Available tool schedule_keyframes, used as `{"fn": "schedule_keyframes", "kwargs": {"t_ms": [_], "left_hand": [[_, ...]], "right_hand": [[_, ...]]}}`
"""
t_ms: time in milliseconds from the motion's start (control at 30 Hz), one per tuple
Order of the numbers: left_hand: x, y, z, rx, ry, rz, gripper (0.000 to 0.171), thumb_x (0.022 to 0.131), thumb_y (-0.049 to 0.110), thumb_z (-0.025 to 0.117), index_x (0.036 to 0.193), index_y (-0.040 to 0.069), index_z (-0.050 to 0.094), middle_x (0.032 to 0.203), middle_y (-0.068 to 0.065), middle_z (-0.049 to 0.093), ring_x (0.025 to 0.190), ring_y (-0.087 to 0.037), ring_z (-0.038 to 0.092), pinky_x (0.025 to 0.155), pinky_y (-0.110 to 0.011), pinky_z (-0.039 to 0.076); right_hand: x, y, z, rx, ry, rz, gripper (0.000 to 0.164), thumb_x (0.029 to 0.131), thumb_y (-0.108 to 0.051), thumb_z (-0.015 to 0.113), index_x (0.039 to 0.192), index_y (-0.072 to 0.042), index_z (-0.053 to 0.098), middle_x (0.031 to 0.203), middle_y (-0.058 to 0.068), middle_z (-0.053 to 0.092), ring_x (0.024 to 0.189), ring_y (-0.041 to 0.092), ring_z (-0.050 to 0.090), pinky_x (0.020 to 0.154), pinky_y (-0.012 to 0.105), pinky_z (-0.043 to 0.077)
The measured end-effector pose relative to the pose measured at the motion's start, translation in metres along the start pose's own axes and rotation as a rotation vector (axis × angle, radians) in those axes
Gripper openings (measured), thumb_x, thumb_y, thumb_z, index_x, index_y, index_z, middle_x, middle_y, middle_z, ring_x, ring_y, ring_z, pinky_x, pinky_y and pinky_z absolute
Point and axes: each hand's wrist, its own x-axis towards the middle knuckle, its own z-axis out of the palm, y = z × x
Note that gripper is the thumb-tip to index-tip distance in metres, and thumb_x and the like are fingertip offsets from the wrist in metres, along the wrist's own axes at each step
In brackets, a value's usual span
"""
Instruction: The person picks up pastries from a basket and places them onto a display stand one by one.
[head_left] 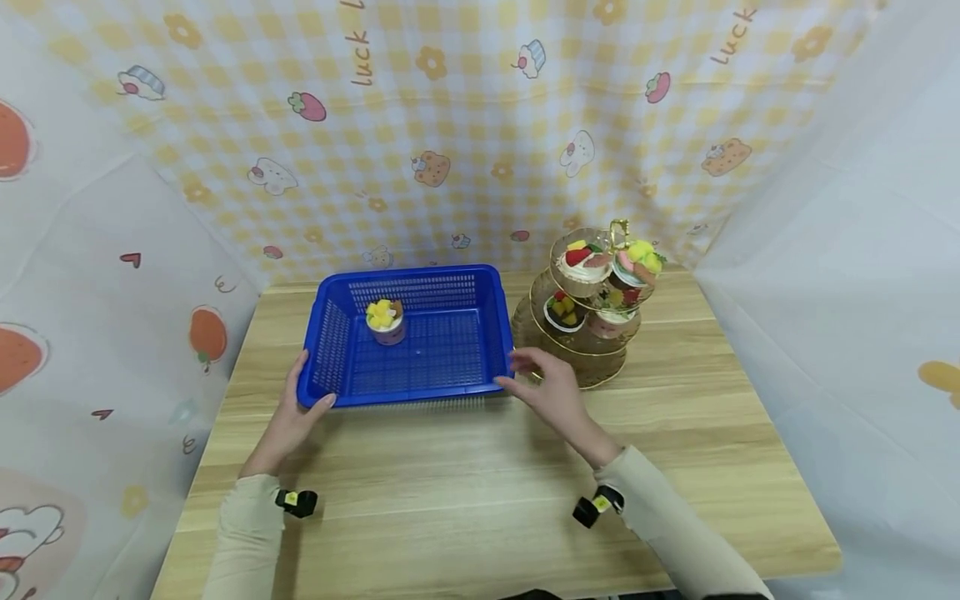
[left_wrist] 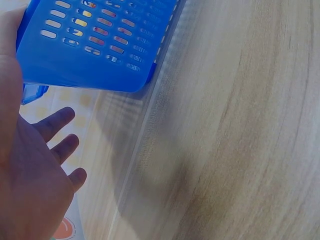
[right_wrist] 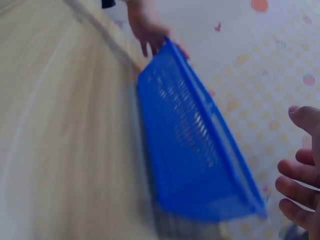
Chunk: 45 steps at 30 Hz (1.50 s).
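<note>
A blue plastic basket with slotted sides lies on the wooden table. Inside it, toward the back left, stands a small dessert cup with yellow pieces on top. My left hand holds the basket's front left corner between thumb and forefinger. In the left wrist view, its other fingers spread loosely below the rim. By the front right corner, my right hand has its thumb and fingers parted and relaxed, with nothing between them. The right wrist view shows a gap between those fingers and the basket.
A three-tier stand with gold rims stands right of the basket, close behind my right hand. Several dessert cups sit on its upper tiers, one being a white-topped cup. A patterned curtain hangs along the table's back edge.
</note>
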Motion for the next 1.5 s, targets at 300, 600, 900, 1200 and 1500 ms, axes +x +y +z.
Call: {"fn": "schedule_keyframes", "kwargs": {"t_ms": [300, 600, 900, 1200, 1500], "left_hand": [[-0.001, 0.002, -0.002, 0.022, -0.005, -0.022, 0.095, 0.098, 0.034, 0.060, 0.154, 0.046, -0.016, 0.167, -0.021, -0.008, 0.148, -0.058, 0.005, 0.110, -0.080, 0.012], [-0.004, 0.001, -0.001, 0.016, -0.016, -0.062, 0.095, 0.098, 0.039, 0.060, 0.153, 0.047, -0.017, 0.166, -0.021, -0.012, 0.148, -0.058, 0.003, 0.109, -0.081, 0.012], [-0.003, 0.003, -0.003, 0.011, -0.015, -0.052, 0.095, 0.098, 0.037, 0.059, 0.153, 0.049, -0.017, 0.167, -0.019, -0.012, 0.148, -0.057, 0.004, 0.109, -0.080, 0.013], [-0.004, 0.001, -0.001, 0.050, 0.015, -0.020, 0.095, 0.097, 0.032, 0.061, 0.156, 0.043, -0.013, 0.167, -0.020, -0.009, 0.148, -0.057, 0.006, 0.109, -0.080, 0.015], [-0.003, 0.000, -0.002, 0.111, 0.062, 0.029, 0.091, 0.096, 0.036, 0.062, 0.159, 0.038, -0.004, 0.166, -0.011, -0.022, 0.149, -0.054, -0.012, 0.104, -0.086, 0.007]], "right_hand": [[0.077, -0.042, 0.037, -0.095, -0.252, 0.046, 0.046, 0.083, -0.043, 0.077, 0.119, -0.016, 0.067, 0.098, 0.003, 0.073, 0.085, 0.016, 0.066, 0.075, 0.032, 0.056], [0.145, -0.055, 0.088, -0.189, -0.539, 0.177, 0.059, 0.085, -0.045, 0.075, 0.133, -0.014, 0.060, 0.109, 0.000, 0.069, 0.095, 0.015, 0.065, 0.083, 0.034, 0.055], [0.174, -0.041, 0.136, -0.110, -0.586, 0.262, 0.069, 0.087, -0.039, 0.074, 0.142, -0.005, 0.050, 0.145, 0.011, 0.055, 0.127, 0.026, 0.057, 0.106, 0.042, 0.049], [0.166, -0.045, 0.161, -0.072, -0.522, 0.367, 0.078, 0.085, -0.038, 0.077, 0.147, -0.005, 0.042, 0.143, 0.012, 0.056, 0.128, 0.028, 0.057, 0.106, 0.044, 0.049], [0.163, -0.041, 0.168, -0.102, -0.500, 0.384, 0.077, 0.084, -0.036, 0.078, 0.147, -0.008, 0.043, 0.145, 0.008, 0.054, 0.131, 0.025, 0.054, 0.109, 0.040, 0.047]]}}
